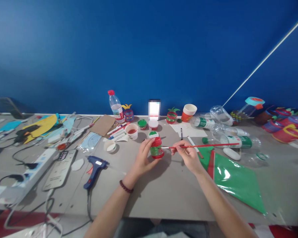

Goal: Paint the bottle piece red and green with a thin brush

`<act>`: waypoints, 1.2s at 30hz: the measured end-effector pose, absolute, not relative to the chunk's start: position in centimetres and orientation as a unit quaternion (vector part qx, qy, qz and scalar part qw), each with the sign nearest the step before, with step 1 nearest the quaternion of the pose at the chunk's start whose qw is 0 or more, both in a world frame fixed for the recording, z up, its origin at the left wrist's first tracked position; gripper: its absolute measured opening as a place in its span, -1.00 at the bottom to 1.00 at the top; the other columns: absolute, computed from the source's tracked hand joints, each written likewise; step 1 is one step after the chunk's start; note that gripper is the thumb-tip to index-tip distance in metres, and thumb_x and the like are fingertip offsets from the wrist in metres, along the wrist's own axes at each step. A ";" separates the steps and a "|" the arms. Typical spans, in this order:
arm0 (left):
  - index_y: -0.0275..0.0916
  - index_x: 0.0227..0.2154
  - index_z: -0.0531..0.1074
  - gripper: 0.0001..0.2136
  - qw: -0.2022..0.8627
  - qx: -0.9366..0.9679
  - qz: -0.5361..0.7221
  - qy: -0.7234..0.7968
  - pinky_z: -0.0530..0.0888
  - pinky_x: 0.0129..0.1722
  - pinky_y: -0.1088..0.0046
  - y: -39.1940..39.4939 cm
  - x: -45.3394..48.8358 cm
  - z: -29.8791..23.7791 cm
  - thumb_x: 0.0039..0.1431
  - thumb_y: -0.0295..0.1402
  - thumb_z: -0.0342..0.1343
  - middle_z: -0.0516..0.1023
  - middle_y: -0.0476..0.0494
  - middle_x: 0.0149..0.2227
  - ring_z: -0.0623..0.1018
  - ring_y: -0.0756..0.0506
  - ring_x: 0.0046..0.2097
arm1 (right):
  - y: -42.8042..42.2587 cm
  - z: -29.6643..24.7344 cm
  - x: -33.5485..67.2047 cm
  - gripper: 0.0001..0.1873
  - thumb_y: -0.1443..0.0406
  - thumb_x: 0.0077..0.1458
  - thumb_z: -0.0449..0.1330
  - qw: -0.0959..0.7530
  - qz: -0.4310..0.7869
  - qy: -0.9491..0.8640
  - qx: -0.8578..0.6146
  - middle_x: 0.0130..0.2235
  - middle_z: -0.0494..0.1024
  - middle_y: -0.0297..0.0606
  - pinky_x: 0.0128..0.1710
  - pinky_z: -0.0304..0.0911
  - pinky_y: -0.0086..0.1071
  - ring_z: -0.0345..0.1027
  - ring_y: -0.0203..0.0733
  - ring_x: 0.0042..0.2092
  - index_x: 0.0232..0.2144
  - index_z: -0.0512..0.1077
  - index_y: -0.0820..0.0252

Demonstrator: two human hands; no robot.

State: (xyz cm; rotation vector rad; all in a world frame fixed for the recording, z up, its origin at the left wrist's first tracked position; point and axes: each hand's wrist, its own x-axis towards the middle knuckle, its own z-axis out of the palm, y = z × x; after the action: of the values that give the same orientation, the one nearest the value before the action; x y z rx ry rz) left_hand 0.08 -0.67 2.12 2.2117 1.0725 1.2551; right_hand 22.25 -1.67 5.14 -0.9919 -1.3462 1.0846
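My left hand (144,155) is wrapped round a small clear plastic cup (157,152) painted red and green, which stands on the table in front of me. Between the fingers of my right hand (188,154) is a thin red paintbrush (206,145), its handle pointing right and its tip at the cup's right side. Just behind the cup sits a small paint lid with green paint (153,134). Further back are an open jar of green paint (142,124) and a jar with a whitish lid (153,125). The far side of the held cup is hidden.
A blue glue gun (96,168) lies left, near power strips (37,172) and cables. A paper cup of reddish liquid (131,131) stands beside markers (118,132). Plastic bottles (234,141) and a green glossy sheet (235,178) lie right. A phone (154,110) leans against the blue wall.
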 end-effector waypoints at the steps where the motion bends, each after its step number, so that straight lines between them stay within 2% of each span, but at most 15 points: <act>1: -0.09 0.31 0.09 -0.33 0.193 0.788 0.445 0.378 0.28 0.27 0.01 -0.7 0.1 2.1 0.19 -0.23 0.21 0.26 -0.31 0.26 0.29 -0.32 0.29 | -1.6 5.0 22.2 -0.67 -0.02 0.16 0.21 0.544 0.456 -0.567 -0.417 -0.42 0.57 -0.28 -0.32 0.44 -0.29 0.49 -0.19 -0.38 -0.35 0.43 0.11; 16: -0.12 0.28 0.14 -0.29 0.206 0.776 0.445 0.396 0.30 0.27 0.01 -0.7 -0.2 2.0 0.12 -0.15 0.28 0.31 -0.31 0.24 0.31 -0.35 0.29 | -1.4 5.1 22.7 -0.65 -0.04 0.16 0.20 0.557 0.387 -0.582 -0.448 -0.44 0.57 -0.27 -0.30 0.44 -0.29 0.50 -0.17 -0.37 -0.36 0.43 0.11; 25: -0.13 0.26 0.15 -0.29 0.149 0.784 0.470 0.377 0.43 0.16 0.02 -0.5 -0.2 1.8 0.09 -0.21 0.31 0.35 -0.33 0.17 0.39 -0.32 0.20 | -1.5 5.5 22.9 -0.69 0.03 0.15 0.26 0.592 0.429 -0.533 -0.426 -0.46 0.56 -0.30 -0.32 0.41 -0.33 0.46 -0.23 -0.40 -0.38 0.44 0.14; 36: -0.18 0.23 0.22 -0.32 0.140 0.789 0.472 0.368 0.44 0.17 0.05 -0.8 0.4 1.9 0.07 -0.26 0.33 0.40 -0.35 0.13 0.43 -0.31 0.17 | -2.0 5.0 21.7 -0.70 0.04 0.18 0.23 0.557 0.431 -0.567 -0.427 -0.43 0.59 -0.28 -0.30 0.42 -0.38 0.50 -0.23 -0.36 -0.37 0.46 0.15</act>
State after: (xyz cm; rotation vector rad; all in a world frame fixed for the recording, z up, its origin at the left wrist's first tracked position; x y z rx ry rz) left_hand 0.36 -0.77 1.93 2.2782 1.0633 1.3629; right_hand 21.74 -2.03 5.04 -1.0080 -1.3393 1.0169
